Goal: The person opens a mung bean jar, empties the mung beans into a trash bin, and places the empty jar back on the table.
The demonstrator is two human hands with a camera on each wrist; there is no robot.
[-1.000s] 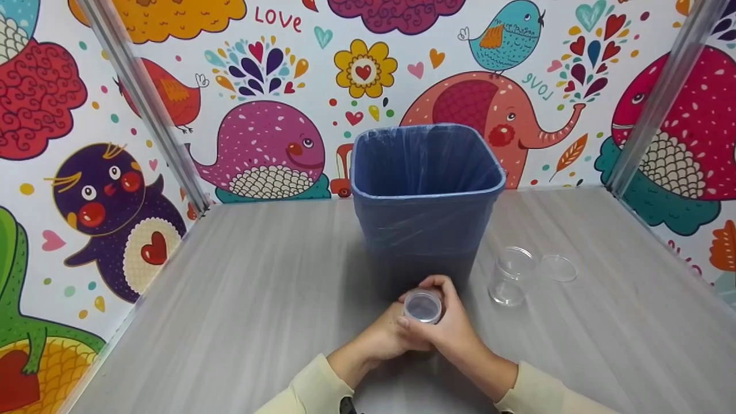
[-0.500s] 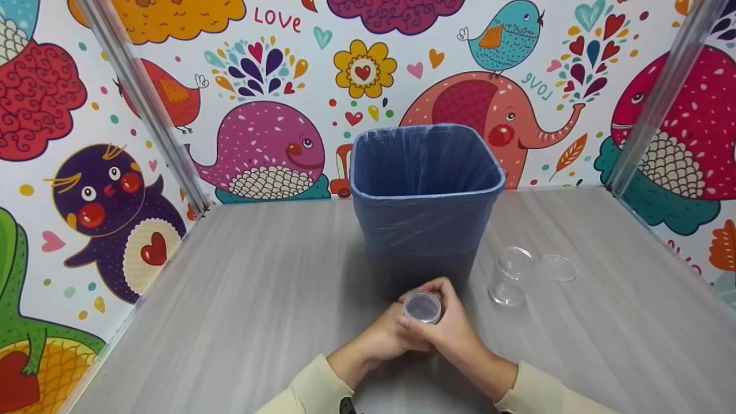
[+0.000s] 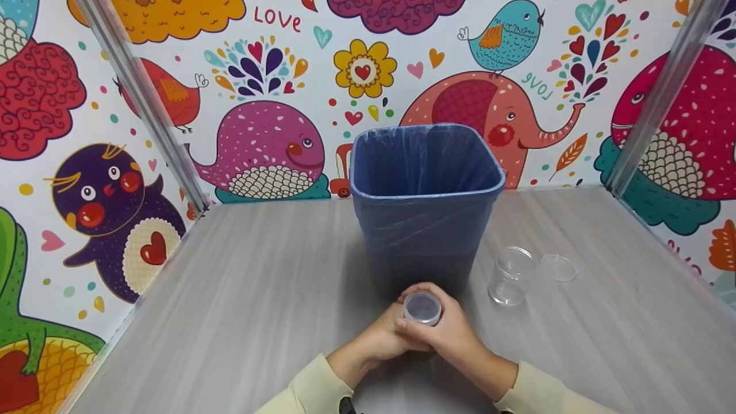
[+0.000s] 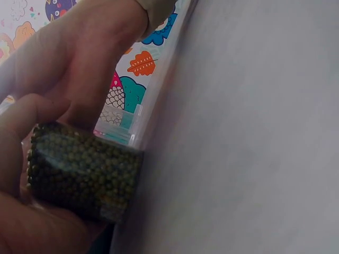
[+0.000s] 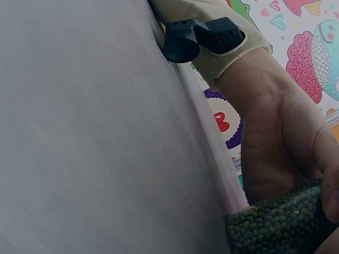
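Observation:
Between both hands stands a small clear plastic jar [image 4: 85, 172] packed with small green beans, its base close over the table. Its round translucent lid [image 3: 422, 307] faces up in the head view. My left hand [image 3: 382, 337] wraps around the jar's side. From the other side, my right hand [image 3: 454, 329] grips the lid, thumb at the near edge and fingers curled round the far edge. Beans also show through the jar wall in the right wrist view, below the left palm [image 5: 270, 143]. Part of the jar is hidden behind the fingers.
A tall blue bin [image 3: 428, 224] with a clear liner stands just beyond the hands. To its right are an open clear jar [image 3: 507, 290] and a loose clear disc-shaped lid [image 3: 558, 268] on the grey table [image 3: 259, 276]. Patterned panels [image 3: 276, 144] enclose the back and sides.
My right fingers have shifted around the far side of the lid toward the left and lie closer to it. My left hand and the jar stay in place.

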